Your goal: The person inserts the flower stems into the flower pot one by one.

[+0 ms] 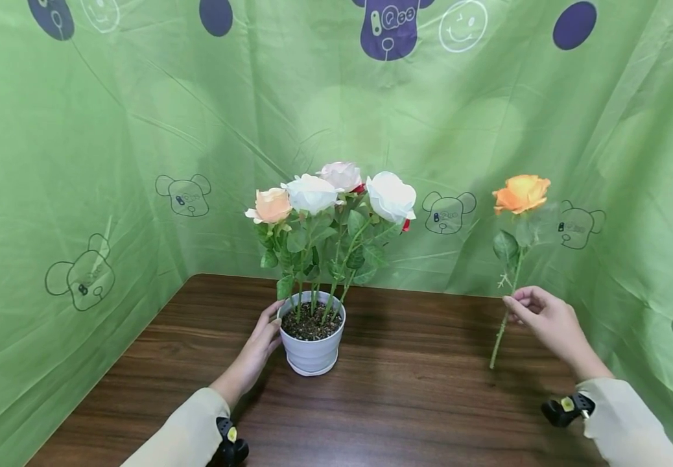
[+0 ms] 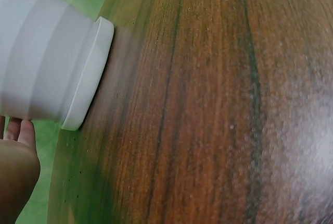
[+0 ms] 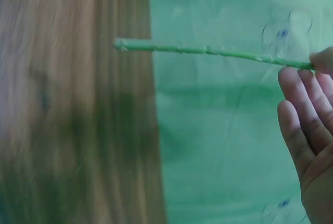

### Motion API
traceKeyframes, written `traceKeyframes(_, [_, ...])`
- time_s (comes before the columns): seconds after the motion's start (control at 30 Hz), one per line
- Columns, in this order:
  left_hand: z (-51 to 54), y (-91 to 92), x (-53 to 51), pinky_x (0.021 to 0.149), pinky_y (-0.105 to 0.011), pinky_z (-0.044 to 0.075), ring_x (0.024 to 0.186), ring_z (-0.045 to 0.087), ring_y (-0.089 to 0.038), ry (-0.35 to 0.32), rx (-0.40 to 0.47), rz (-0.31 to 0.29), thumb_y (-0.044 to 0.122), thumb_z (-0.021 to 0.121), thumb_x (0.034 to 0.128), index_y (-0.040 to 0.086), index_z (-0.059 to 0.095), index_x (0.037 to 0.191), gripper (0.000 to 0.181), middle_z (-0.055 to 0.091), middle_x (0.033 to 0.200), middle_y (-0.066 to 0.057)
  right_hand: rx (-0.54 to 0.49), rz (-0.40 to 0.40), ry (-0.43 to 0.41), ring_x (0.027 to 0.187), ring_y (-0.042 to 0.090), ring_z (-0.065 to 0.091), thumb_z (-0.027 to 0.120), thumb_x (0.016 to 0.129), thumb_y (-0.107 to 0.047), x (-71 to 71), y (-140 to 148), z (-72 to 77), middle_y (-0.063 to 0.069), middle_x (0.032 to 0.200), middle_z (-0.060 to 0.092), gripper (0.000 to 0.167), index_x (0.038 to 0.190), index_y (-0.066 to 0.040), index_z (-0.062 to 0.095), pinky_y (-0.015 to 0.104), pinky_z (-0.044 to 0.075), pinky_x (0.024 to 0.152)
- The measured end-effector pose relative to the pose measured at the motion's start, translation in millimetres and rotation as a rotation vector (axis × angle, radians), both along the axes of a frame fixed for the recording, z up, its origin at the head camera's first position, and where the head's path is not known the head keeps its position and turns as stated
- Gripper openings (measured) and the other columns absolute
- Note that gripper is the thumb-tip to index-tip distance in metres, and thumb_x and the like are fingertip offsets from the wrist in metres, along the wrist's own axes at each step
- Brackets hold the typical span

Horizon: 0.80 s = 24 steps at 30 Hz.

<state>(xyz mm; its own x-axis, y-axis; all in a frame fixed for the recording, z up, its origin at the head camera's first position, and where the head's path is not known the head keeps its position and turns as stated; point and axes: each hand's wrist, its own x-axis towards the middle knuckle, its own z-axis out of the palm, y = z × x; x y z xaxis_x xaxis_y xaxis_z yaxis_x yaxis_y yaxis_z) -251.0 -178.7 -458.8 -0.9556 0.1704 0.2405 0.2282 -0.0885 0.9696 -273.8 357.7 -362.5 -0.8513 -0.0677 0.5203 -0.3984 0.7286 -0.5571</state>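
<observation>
A white ribbed flower pot (image 1: 312, 355) filled with dark soil stands upright on the table. Several roses grow out of it: white, pale pink, peach and a little red. My left hand (image 1: 262, 337) rests its fingers against the pot's left side near the rim; in the left wrist view the fingers (image 2: 26, 133) touch the pot wall (image 2: 49, 52). Off to the right, my right hand (image 1: 549, 324) pinches an orange rose (image 1: 522, 194) by its stem, bloom up and slightly tilted. The thorny lower stem (image 3: 208, 50) sticks out below the pinch, above the table.
The brown wooden table (image 1: 418, 389) extends under both hands. A green curtain (image 1: 336, 117) with bear and smiley prints hangs behind the table and along its sides. Each wrist carries a black strapped device (image 1: 566, 408).
</observation>
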Motion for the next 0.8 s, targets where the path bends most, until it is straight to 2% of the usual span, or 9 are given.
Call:
traceKeyframes(0.13, [-0.1,-0.1,-0.1,0.117,-0.056,0.018,0.145,0.021,-0.036,0.0,0.002,-0.002,0.022,0.031,0.1102,0.013,0.021,0.157,0.049,0.012,0.163,-0.017,-0.034,0.039,0.073,0.066,0.008,0.065,0.069,0.097,-0.024,4.0,-22.3,14.7,0.007,0.077,0.071,0.017,0.097,-0.007,0.065,0.017,0.05,0.057])
traceKeyframes(0.37, [0.8,0.1,1.0,0.117,-0.056,0.018,0.144,0.022,-0.037,-0.005,0.003,0.0,0.022,0.031,0.1101,0.013,0.021,0.157,0.049,0.012,0.162,-0.018,-0.143,0.106,0.148,0.07,0.007,0.068,0.07,0.096,-0.016,14.8,-63.7,42.4,0.01,0.082,0.071,0.014,0.099,-0.003,0.065,0.016,0.052,0.06])
traceKeyframes(0.6, [1.9,-0.1,1.3,0.117,-0.056,0.018,0.144,0.023,-0.037,-0.019,-0.001,0.005,0.022,0.031,0.1097,0.014,0.022,0.157,0.049,0.012,0.163,-0.017,-0.188,0.217,0.202,0.072,0.006,0.069,0.067,0.095,-0.001,42.5,-116.6,77.6,0.018,0.082,0.07,0.008,0.098,0.005,0.062,0.016,0.054,0.065])
traceKeyframes(0.7, [1.8,-0.1,0.9,0.117,-0.056,0.018,0.144,0.022,-0.037,-0.022,-0.003,0.008,0.023,0.031,0.1097,0.014,0.022,0.157,0.049,0.011,0.163,-0.017,-0.203,0.296,0.221,0.073,0.01,0.07,0.067,0.094,0.004,44.0,-129.5,82.7,0.019,0.082,0.069,0.007,0.097,0.005,0.061,0.018,0.055,0.066])
traceKeyframes(0.8, [1.3,0.1,0.2,0.117,-0.057,0.018,0.144,0.022,-0.038,-0.023,-0.004,0.01,0.023,0.032,0.1096,0.015,0.022,0.157,0.049,0.01,0.163,-0.016,-0.222,0.372,0.23,0.074,0.015,0.07,0.067,0.092,0.007,37.4,-136.9,81.6,0.019,0.083,0.07,0.009,0.098,0.003,0.061,0.02,0.056,0.067])
